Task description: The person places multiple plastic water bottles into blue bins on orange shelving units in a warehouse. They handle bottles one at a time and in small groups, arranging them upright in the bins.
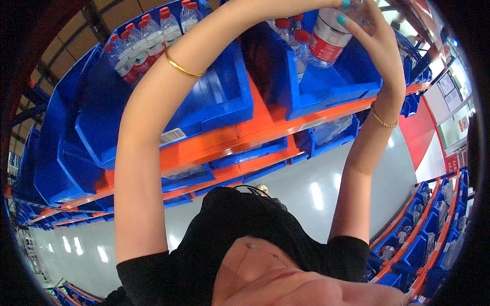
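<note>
A large clear plastic bottle (330, 36) with a red-and-white label is tilted over the right blue plastic bin (337, 91). My right hand (377, 48) grips its upper part, with the thumb against the near side. My left hand (319, 4) reaches across the top of the picture to the same end of the bottle. One of its fingertips overlaps the bottle; the rest is cut off by the upper edge, so its grip is hidden. Smaller red-capped bottles (301, 48) stand in the bin beside the large one.
A wider blue bin (226, 99) at left holds several red-capped bottles (139, 59) at its back. Both bins sit on an orange shelf beam (245, 141), with more bins below. Grey floor (306, 195) lies beneath. Another bin rack (417, 225) stands at lower right.
</note>
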The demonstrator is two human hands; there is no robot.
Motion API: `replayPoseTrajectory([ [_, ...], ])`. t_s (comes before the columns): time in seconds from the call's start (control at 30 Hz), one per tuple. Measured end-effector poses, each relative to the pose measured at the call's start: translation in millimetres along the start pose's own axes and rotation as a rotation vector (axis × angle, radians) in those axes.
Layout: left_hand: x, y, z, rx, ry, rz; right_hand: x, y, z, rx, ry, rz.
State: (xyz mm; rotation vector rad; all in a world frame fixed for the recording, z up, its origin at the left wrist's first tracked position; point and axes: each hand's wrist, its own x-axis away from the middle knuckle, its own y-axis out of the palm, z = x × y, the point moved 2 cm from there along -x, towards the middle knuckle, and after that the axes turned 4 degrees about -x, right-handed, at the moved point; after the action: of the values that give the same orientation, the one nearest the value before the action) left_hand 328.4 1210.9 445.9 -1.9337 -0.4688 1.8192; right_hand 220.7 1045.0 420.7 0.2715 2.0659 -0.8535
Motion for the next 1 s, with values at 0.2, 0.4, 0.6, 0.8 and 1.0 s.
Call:
replayPoseTrajectory([
  [0.2,-16.1,46.0,-32.9,-0.137,0.016,-0.108,-6.6,-13.3,114.5,0.038,-0.048,-0.147],
  [0.4,-2.0,85.0,-88.8,-0.285,-0.087,-0.521,5.5,28.0,182.4,0.013,0.006,-0.356],
  [0.6,10.6,87.9,-100.3,-0.209,-0.282,-0.717,25.6,58.0,214.2,-0.143,0.052,-0.455],
  [0.8,13.1,84.2,-95.9,-0.142,-0.352,-0.835,31.7,66.7,216.6,-0.127,0.076,-0.439],
  [1.0,12.0,51.5,-68.4,-0.272,-0.346,-0.659,33.8,73.1,212.5,-0.117,0.068,-0.402],
])
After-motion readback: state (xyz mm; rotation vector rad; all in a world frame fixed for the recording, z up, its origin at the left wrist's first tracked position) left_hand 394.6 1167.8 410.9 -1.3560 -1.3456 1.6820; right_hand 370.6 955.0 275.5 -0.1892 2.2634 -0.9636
